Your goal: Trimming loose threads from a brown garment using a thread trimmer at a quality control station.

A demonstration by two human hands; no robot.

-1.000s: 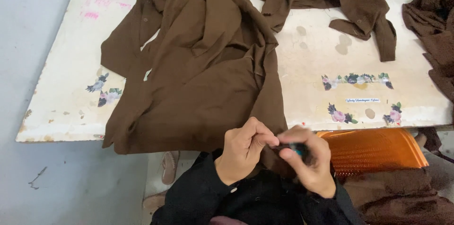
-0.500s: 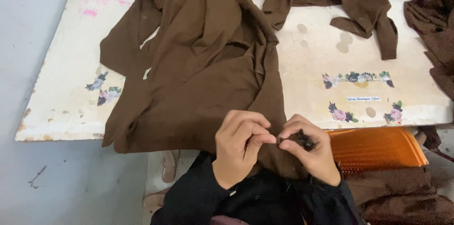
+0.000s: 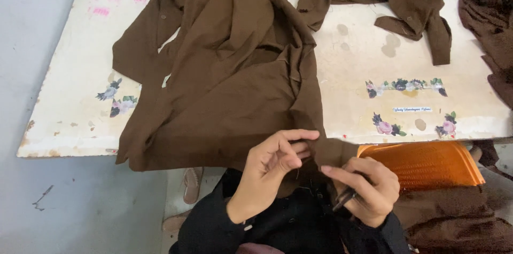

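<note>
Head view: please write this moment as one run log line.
left hand: pinches brown garment edge | right hand: holds small dark tool | white table

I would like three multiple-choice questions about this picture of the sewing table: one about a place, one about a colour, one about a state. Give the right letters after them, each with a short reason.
1. Where is the orange ribbed thing?
A. On top of the table
B. Below the table's near edge, beside the right hand
C. On the floor at far left

2. What colour is the garment spread on the table?
A. Brown
B. White
C. Blue

3. How does the left hand meet the garment's edge?
A. It lies flat and open on it
B. It pinches it with the fingertips
C. It is apart from it

Answers:
1 B, it shows under the table edge next to the right hand.
2 A, the whole cloth is dark brown.
3 B, thumb and fingers close on the hem, while the right hand grips a small dark tool.
</note>
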